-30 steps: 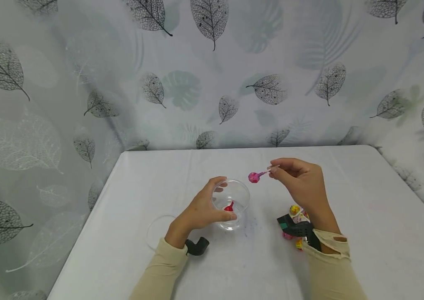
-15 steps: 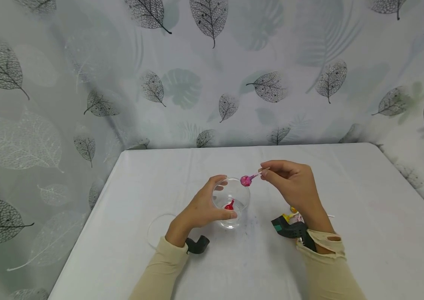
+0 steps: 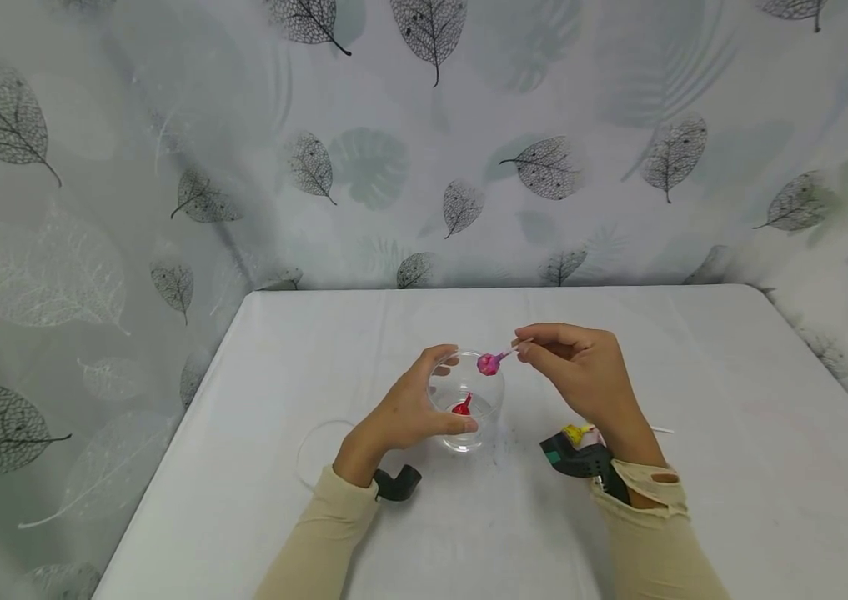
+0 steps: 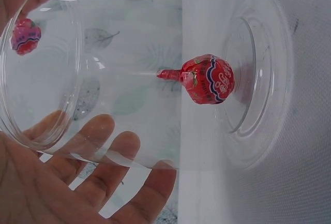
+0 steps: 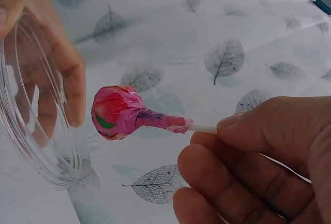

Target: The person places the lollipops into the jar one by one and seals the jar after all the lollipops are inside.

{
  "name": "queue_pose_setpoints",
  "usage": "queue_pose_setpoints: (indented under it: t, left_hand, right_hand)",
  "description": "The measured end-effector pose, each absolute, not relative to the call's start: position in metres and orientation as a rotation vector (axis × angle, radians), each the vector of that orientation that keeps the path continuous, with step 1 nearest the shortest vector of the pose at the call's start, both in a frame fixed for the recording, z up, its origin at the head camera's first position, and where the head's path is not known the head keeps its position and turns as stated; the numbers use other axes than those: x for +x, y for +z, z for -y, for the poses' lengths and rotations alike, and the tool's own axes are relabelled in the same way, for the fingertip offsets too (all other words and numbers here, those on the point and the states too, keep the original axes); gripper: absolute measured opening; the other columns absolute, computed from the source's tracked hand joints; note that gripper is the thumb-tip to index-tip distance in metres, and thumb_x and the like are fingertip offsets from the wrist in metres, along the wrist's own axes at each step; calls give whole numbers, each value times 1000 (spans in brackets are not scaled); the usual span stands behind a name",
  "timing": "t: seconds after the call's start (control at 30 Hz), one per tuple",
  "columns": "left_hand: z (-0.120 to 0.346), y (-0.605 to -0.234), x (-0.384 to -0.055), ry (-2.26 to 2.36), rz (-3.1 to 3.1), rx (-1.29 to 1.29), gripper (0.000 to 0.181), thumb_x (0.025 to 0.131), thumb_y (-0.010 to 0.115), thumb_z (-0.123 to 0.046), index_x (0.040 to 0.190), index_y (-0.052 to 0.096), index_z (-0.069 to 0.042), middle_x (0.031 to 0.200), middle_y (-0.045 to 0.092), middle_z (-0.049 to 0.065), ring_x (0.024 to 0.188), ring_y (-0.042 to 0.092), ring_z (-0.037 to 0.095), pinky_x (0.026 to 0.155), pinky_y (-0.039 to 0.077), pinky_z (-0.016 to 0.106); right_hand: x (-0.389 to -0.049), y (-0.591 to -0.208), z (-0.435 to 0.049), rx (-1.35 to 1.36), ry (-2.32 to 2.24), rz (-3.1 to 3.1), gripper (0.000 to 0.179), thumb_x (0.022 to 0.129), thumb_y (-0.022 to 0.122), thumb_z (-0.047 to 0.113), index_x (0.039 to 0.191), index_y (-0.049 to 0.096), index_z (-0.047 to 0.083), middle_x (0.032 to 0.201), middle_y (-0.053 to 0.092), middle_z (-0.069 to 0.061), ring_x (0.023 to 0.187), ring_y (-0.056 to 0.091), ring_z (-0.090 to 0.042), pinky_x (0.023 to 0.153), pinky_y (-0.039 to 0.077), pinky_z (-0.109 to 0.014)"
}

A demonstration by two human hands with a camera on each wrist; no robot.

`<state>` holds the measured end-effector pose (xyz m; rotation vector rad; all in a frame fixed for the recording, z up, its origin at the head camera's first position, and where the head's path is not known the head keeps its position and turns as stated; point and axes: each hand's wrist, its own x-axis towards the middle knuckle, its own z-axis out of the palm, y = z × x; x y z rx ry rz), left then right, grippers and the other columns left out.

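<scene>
My left hand grips a clear plastic jar round its side, with the thumb at the front and the fingers behind. Inside the jar, near its base, lies a lollipop in a red wrapper. My right hand pinches the white stick of a pink-wrapped lollipop between thumb and fingers. The pink candy head points left and overlaps the right part of the jar's open rim in the head view. In the right wrist view the head sits just beside that rim.
More wrapped lollipops lie on the white table, partly hidden under my right wrist. A clear ring-shaped lid rests left of my left wrist. Leaf-patterned cloth stands behind the table.
My right hand has moved left with the pink lollipop, from a spot right of the jar to over its rim. My left hand keeps its grip on the jar.
</scene>
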<state>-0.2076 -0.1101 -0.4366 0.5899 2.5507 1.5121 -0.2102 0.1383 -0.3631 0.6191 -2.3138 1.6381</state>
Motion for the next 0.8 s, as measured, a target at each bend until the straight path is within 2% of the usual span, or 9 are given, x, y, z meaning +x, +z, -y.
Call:
queue_pose_setpoints:
  t: [0.27,0.37,0.57,0.8]
  left_hand:
    - [110,-437,-208,1483,-2557,581,99,68,84,-52,147,28,-33,141,45,-10,132,43,25,99,43,53]
    - [109,-437,-208,1486,-2562,587,99,68,84,-51,148,28,-30,142,45,-7,132,43,25,99,43,52]
    - [108,-436,-210,1497,-2564,590,99,69,86,-44,148,29,-25,141,45,-9,131,43,24,102,42,48]
    - [108,-437,-210,1506,-2551,593,99,69,87,-39,148,29,-23,143,46,1,132,43,26,102,41,50]
  right_hand:
    - [-211,-364,-138,656,1565,2351,15,91,68,9,104,74,8,97,74,-5,83,71,-11,76,54,-19]
    - [-211,-364,-136,667,1541,2370,15,90,69,10,104,75,9,97,74,-4,83,71,-10,75,54,-19]
    - [-211,-364,-132,688,1515,2390,15,89,69,7,102,75,8,95,74,-2,81,70,-10,73,55,-21]
    - [-211,-366,-130,672,1463,2450,14,89,70,8,102,75,9,96,74,-3,80,71,-12,71,55,-21]
